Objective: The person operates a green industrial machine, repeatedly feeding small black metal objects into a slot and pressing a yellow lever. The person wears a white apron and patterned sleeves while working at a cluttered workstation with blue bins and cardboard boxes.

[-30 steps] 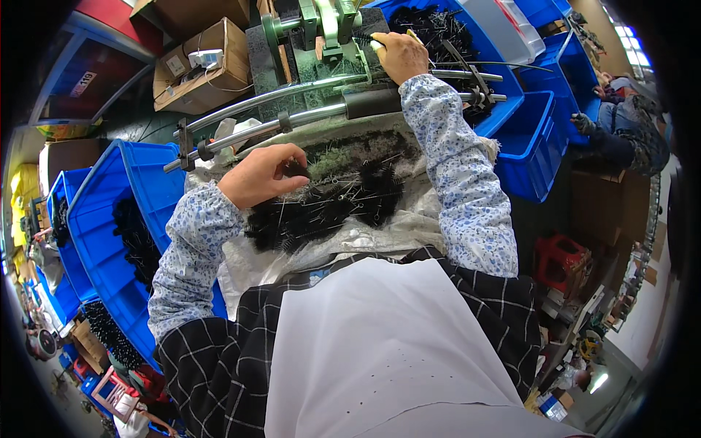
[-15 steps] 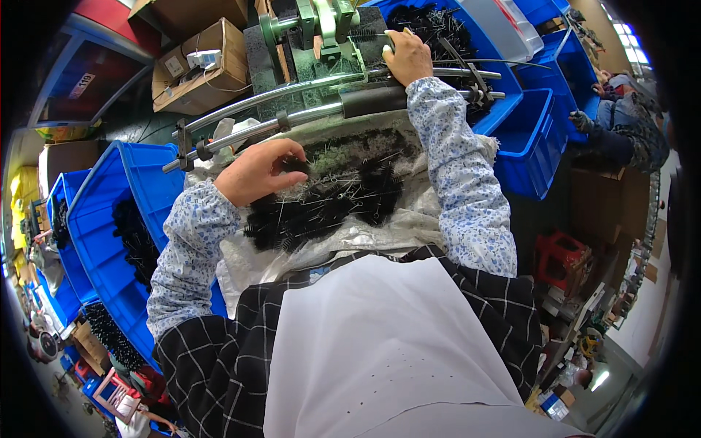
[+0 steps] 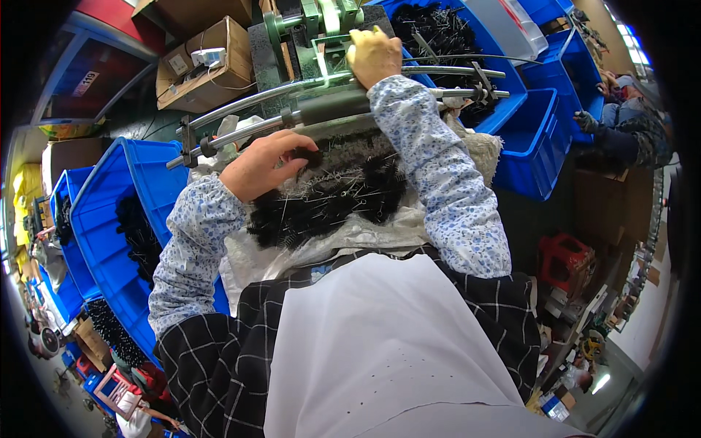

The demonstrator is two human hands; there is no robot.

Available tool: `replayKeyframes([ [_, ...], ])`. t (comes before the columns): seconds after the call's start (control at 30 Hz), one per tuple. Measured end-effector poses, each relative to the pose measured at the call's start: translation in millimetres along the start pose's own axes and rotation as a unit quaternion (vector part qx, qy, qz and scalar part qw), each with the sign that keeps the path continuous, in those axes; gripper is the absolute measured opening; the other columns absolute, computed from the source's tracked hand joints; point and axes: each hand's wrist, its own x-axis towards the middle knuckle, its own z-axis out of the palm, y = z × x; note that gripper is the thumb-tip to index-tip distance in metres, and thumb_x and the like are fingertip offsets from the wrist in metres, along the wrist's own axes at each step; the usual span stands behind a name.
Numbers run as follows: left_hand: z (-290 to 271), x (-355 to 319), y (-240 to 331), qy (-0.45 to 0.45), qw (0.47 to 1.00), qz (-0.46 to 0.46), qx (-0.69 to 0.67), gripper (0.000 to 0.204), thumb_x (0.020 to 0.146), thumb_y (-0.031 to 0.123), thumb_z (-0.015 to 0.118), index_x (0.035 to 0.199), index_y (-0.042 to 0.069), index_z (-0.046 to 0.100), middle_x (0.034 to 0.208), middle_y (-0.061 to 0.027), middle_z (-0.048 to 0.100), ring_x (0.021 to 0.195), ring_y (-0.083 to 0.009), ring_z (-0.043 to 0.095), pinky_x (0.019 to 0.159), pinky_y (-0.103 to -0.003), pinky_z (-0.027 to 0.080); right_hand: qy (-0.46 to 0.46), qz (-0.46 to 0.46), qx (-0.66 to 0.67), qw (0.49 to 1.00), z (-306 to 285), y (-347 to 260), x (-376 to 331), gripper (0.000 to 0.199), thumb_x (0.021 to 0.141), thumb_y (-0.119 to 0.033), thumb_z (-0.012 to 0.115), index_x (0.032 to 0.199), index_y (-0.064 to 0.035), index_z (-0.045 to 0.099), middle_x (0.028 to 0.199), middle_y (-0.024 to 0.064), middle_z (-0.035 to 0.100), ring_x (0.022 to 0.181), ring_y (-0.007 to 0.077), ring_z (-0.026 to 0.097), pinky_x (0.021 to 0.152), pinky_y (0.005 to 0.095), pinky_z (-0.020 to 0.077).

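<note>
Before me lies a pile of black twisted-wire brushes (image 3: 328, 208) with thin metal stems and small loop ends, on a whitish cloth (image 3: 354, 235). At the pile's left edge my left hand (image 3: 264, 164) is closed, thumb and fingers around a black bristly wire brush (image 3: 307, 157). My right hand (image 3: 376, 58) reaches over the metal rods to the green machine (image 3: 328, 22). Its fingers are bent and closed beside the machine's bracket; what they hold is hidden. A black sleeve (image 3: 332, 107) sits on the nearer rod (image 3: 252, 132), below my right hand.
Blue bins stand on both sides: a large one (image 3: 95, 226) at left, one (image 3: 504, 44) at back right, and a smaller one (image 3: 537, 157) at right. An open cardboard box (image 3: 208, 69) sits behind the rods. Another person (image 3: 621, 131) is at far right.
My right hand has moved left toward the machine's middle, and the black sleeve has shifted left along the rod. My left hand has moved slightly right, its fingers closer around the brush.
</note>
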Motion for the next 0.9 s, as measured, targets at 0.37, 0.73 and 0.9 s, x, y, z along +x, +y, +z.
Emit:
replayKeyframes([
  [0.37, 0, -8, -9, 0.098, 0.992, -0.001, -0.077, 0.024, 0.082, -0.001, 0.06, 0.105, 0.0, 0.053, 0.102, -0.0062, 0.058, 0.097, -0.0135, 0.058, 0.088, -0.027, 0.047, 0.004, -0.02, 0.047, 0.999, 17, 112, 25, 0.021, 0.083, -0.028, 0.055, 0.093, -0.0129, 0.066, 0.092, 0.0108, 0.064, 0.083, 0.0289, 0.062, 0.073, 0.0405, 0.049],
  [0.73, 35, 20, -1, 0.212, 0.973, 0.039, -0.079, 0.026, 0.081, -0.001, 0.061, 0.106, 0.001, 0.053, 0.106, -0.0086, 0.06, 0.097, -0.0159, 0.06, 0.087, -0.028, 0.048, -0.103, -0.043, 0.199, 0.974, -91, 44, -44, 0.031, 0.087, -0.026, 0.056, 0.111, -0.0063, 0.057, 0.102, 0.0122, 0.061, 0.082, 0.0234, 0.062, 0.075, 0.0346, 0.0503],
  [0.9, 41, 21, 9, 0.25, 0.96, 0.074, -0.104, 0.027, 0.082, -0.002, 0.059, 0.108, -0.001, 0.049, 0.105, -0.0089, 0.059, 0.094, -0.0164, 0.061, 0.084, -0.028, 0.048, -0.263, -0.078, 0.452, 0.849, -86, -15, -99, 0.031, 0.086, -0.024, 0.056, 0.11, -0.0048, 0.058, 0.094, 0.0188, 0.063, 0.083, 0.0305, 0.063, 0.074, 0.0379, 0.049],
])
